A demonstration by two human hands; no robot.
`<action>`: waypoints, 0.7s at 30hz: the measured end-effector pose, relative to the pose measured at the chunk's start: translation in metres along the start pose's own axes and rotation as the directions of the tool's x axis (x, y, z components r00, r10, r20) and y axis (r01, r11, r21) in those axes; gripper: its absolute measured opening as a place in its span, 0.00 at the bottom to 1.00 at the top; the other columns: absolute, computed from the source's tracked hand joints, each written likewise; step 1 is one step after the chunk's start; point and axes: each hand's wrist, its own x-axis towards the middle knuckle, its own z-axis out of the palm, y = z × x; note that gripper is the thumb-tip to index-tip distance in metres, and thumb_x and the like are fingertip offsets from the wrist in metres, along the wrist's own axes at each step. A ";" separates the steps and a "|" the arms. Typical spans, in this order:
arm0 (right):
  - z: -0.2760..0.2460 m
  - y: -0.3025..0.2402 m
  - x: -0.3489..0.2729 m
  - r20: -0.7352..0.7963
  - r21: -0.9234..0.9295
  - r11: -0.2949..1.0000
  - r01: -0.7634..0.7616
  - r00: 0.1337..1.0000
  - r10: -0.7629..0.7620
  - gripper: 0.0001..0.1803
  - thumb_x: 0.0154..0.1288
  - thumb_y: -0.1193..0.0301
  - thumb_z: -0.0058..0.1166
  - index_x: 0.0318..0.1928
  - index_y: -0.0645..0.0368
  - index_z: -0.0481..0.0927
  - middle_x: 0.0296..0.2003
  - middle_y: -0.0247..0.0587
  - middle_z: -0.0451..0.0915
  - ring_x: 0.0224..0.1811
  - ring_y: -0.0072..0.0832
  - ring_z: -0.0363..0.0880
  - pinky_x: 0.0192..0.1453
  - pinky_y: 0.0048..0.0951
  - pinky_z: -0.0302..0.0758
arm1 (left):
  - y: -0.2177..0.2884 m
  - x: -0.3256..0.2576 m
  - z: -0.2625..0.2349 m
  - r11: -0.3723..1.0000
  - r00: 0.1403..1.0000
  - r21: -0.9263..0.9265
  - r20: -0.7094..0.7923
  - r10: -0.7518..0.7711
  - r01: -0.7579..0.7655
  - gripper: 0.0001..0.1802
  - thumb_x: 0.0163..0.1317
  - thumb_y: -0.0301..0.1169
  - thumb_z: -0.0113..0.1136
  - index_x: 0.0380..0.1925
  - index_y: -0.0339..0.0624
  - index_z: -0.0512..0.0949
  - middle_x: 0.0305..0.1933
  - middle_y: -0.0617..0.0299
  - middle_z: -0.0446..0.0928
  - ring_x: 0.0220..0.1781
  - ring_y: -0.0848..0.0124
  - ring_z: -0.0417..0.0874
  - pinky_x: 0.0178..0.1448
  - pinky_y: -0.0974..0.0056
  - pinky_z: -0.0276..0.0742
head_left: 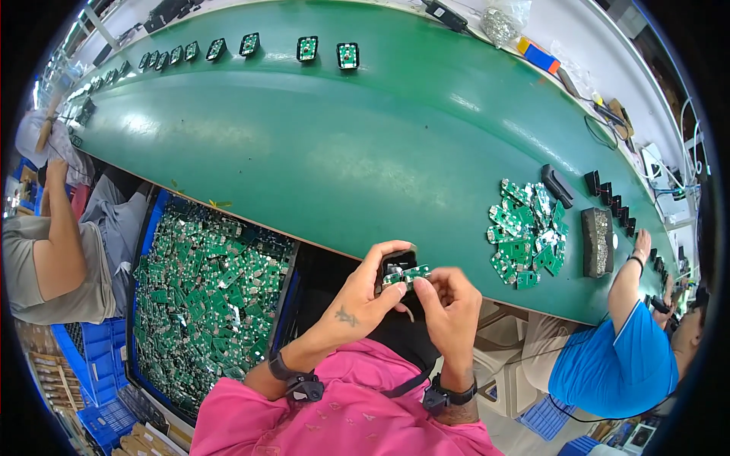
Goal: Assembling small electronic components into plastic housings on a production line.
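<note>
Together, left hand (363, 298) and right hand (449, 298) pinch circuit board (411, 274)

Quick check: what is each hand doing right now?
Left hand: closed on small black housing.
Right hand: fingertips pinching small green circuit board.

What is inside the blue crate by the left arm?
The blue crate is heaped with small green circuit boards, loose and overlapping. Its floor and the lower layers are covered by the pile, and its near end is hidden behind the left forearm and pink sleeve.
</note>
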 end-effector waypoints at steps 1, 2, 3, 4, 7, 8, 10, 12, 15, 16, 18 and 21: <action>0.003 -0.002 0.001 -0.104 -0.088 0.992 0.089 0.990 -0.098 0.05 0.68 0.76 0.59 0.36 0.66 0.79 0.24 0.27 0.74 0.23 0.10 0.66 0.26 0.15 0.61 | -0.001 0.001 -0.001 0.995 0.999 0.096 -0.046 -0.009 0.013 0.29 0.68 0.21 0.52 0.68 0.40 0.59 0.59 0.57 0.70 0.56 0.72 0.76 0.52 0.64 0.84; 0.005 -0.004 0.001 -0.197 -0.184 0.969 0.167 0.959 -0.203 0.05 0.68 0.77 0.59 0.38 0.68 0.80 0.25 0.28 0.75 0.23 0.10 0.68 0.25 0.15 0.62 | -0.002 0.001 0.000 0.995 0.999 0.096 -0.047 -0.009 0.014 0.29 0.68 0.21 0.52 0.68 0.40 0.59 0.59 0.57 0.70 0.56 0.72 0.76 0.52 0.64 0.84; 0.006 -0.008 0.001 -0.195 -0.183 0.969 0.167 0.960 -0.202 0.05 0.68 0.77 0.59 0.38 0.68 0.80 0.25 0.28 0.75 0.23 0.10 0.68 0.25 0.15 0.62 | -0.002 0.002 0.000 0.995 0.998 0.097 -0.054 -0.005 0.011 0.28 0.69 0.21 0.52 0.68 0.40 0.59 0.56 0.58 0.70 0.53 0.74 0.76 0.51 0.66 0.83; 0.005 -0.015 0.000 -0.093 -0.039 0.986 0.160 0.982 -0.163 0.05 0.68 0.77 0.58 0.40 0.68 0.81 0.26 0.30 0.76 0.22 0.11 0.69 0.24 0.16 0.63 | -0.002 0.001 0.002 0.995 0.998 0.096 -0.057 -0.004 0.010 0.27 0.69 0.21 0.52 0.67 0.40 0.60 0.54 0.59 0.71 0.50 0.75 0.76 0.50 0.67 0.82; 0.007 -0.014 0.000 0.064 0.159 0.983 0.097 0.992 -0.108 0.07 0.69 0.78 0.56 0.45 0.69 0.82 0.27 0.32 0.78 0.21 0.12 0.71 0.22 0.16 0.64 | -0.007 0.001 0.002 0.978 0.998 0.205 -0.030 0.051 -0.044 0.27 0.70 0.21 0.51 0.67 0.41 0.60 0.50 0.61 0.72 0.47 0.77 0.76 0.49 0.70 0.79; 0.007 -0.013 0.001 0.115 0.212 0.975 0.060 0.990 -0.086 0.09 0.70 0.78 0.55 0.47 0.68 0.83 0.27 0.32 0.79 0.21 0.12 0.71 0.21 0.17 0.65 | -0.006 0.001 0.002 0.978 0.998 0.205 -0.029 0.050 -0.043 0.27 0.70 0.21 0.51 0.67 0.41 0.60 0.50 0.61 0.72 0.47 0.77 0.76 0.49 0.70 0.79; 0.007 -0.014 0.002 0.133 0.218 0.975 0.048 0.988 -0.078 0.07 0.71 0.78 0.55 0.44 0.68 0.83 0.27 0.33 0.79 0.21 0.12 0.71 0.22 0.16 0.65 | -0.005 0.000 0.003 0.948 0.998 0.317 -0.039 0.056 -0.041 0.27 0.70 0.21 0.52 0.67 0.41 0.60 0.48 0.62 0.72 0.46 0.78 0.76 0.48 0.71 0.77; 0.005 -0.014 0.002 0.185 0.231 0.972 0.036 0.979 -0.080 0.06 0.72 0.77 0.54 0.43 0.67 0.81 0.26 0.31 0.78 0.19 0.11 0.69 0.21 0.15 0.63 | -0.001 0.000 0.005 0.944 0.997 0.328 -0.040 0.061 -0.044 0.27 0.69 0.20 0.51 0.67 0.41 0.60 0.50 0.61 0.72 0.47 0.78 0.76 0.49 0.70 0.78; 0.009 -0.017 -0.005 0.050 0.240 0.971 0.013 0.998 -0.025 0.05 0.69 0.77 0.56 0.40 0.67 0.78 0.32 0.41 0.81 0.25 0.26 0.79 0.28 0.29 0.74 | -0.001 -0.003 0.007 0.962 0.994 0.263 -0.061 0.093 -0.073 0.28 0.68 0.18 0.50 0.67 0.40 0.60 0.53 0.59 0.72 0.49 0.76 0.77 0.52 0.69 0.80; 0.009 -0.015 -0.005 0.050 0.239 0.971 0.010 0.999 -0.022 0.05 0.69 0.77 0.56 0.40 0.67 0.78 0.32 0.41 0.81 0.25 0.26 0.79 0.28 0.29 0.74 | -0.001 -0.003 0.007 0.977 0.989 0.187 -0.085 0.118 -0.100 0.28 0.67 0.17 0.49 0.67 0.40 0.60 0.54 0.58 0.71 0.50 0.75 0.77 0.54 0.68 0.82; 0.010 -0.011 -0.004 -0.030 -0.203 0.890 0.408 0.906 -0.422 0.03 0.71 0.77 0.52 0.38 0.64 0.73 0.28 0.39 0.75 0.25 0.25 0.74 0.28 0.27 0.70 | 0.001 -0.006 0.010 0.966 0.983 0.232 -0.114 0.144 -0.114 0.29 0.66 0.15 0.49 0.67 0.38 0.60 0.58 0.56 0.71 0.53 0.72 0.77 0.57 0.66 0.82; 0.008 -0.020 -0.005 0.027 -0.246 0.896 0.369 0.927 -0.374 0.03 0.69 0.78 0.52 0.37 0.65 0.73 0.30 0.43 0.75 0.28 0.32 0.74 0.32 0.32 0.70 | 0.003 -0.009 0.007 0.862 0.939 0.460 -0.149 0.311 -0.212 0.29 0.65 0.16 0.50 0.67 0.37 0.60 0.61 0.53 0.71 0.56 0.70 0.78 0.56 0.66 0.81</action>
